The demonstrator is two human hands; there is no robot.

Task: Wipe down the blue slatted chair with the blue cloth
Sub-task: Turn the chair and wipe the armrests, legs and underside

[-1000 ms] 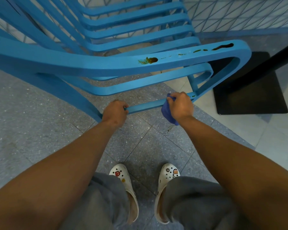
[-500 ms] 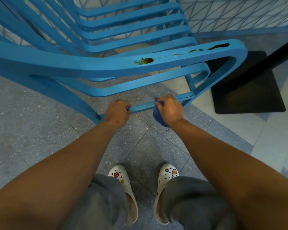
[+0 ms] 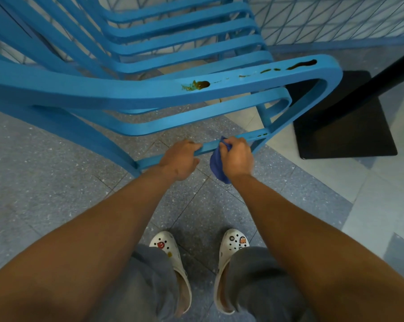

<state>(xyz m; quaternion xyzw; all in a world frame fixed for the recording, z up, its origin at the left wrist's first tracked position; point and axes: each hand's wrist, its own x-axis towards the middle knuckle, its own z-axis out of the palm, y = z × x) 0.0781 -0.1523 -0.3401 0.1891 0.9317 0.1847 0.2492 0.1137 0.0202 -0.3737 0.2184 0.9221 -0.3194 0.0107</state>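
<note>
1. The right hand (image 3: 237,156) is curled around the bunched blue cloth (image 3: 216,165), pinching it against the low crossbar (image 3: 209,146) of the blue slatted chair (image 3: 136,94); a tail of cloth hangs below the bar, just under the wrist.

2. The left hand (image 3: 180,159) grips the same crossbar just beside the right hand, fingers wrapped over its top edge, seemingly steadying the frame.

3. The step in hand looks like wiping this bottom rail, the cloth working near the end where the crossbar joins the chair's front leg. Small dark specks show on the crossbar just beyond the right hand, toward that leg, so this rail appears not yet finished.

4. Above the crossbar, the armrest (image 3: 254,77) carries the worst of the mess — a brown-green blob (image 3: 197,85) at its middle and a trail of dark streaks (image 3: 301,64) running out toward its curved end. None of it looks wiped.

5. The next move likely calls for sliding the cloth further along the crossbar over the specks, then lifting it to the armrest. The sticky-looking blob would probably want firm pressure and a fresh fold of cloth, to avoid smearing.

6. Below the crossbar, white clogs (image 3: 170,259) stand on the speckled floor (image 3: 57,177); beyond the chair's front leg lies a black base plate (image 3: 345,133).
</note>
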